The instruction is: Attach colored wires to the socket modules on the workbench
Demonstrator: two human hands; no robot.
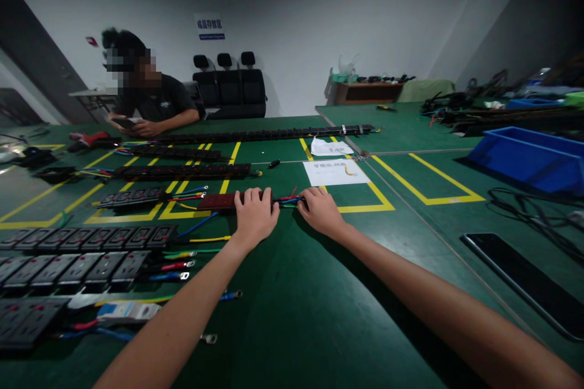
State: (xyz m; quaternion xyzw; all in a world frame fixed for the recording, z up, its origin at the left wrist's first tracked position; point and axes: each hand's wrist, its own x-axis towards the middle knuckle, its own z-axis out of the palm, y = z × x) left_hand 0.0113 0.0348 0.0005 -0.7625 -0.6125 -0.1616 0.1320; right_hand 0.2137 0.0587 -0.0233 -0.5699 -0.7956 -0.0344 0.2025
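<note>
A dark red strip (216,202) lies on the green table, with coloured wires coming out of both ends. My left hand (255,214) is closed over its right end, fingers curled across the top. From there a bundle of red, blue and green wires (287,200) runs to my right hand (318,209), whose fingers are closed on it; the far ends of those wires are hidden. Left of the strip sits a short black socket module (132,196) with lugged wires. Nearer to me, rows of black sockets (91,237) lie beside my left forearm.
Long black strips (182,171) lie farther back. Paper sheets (337,172) are beyond my right hand. At the right are a blue bin (529,158), a black cable (538,213) and a phone (524,282). A person (155,97) sits across the table holding a dark device.
</note>
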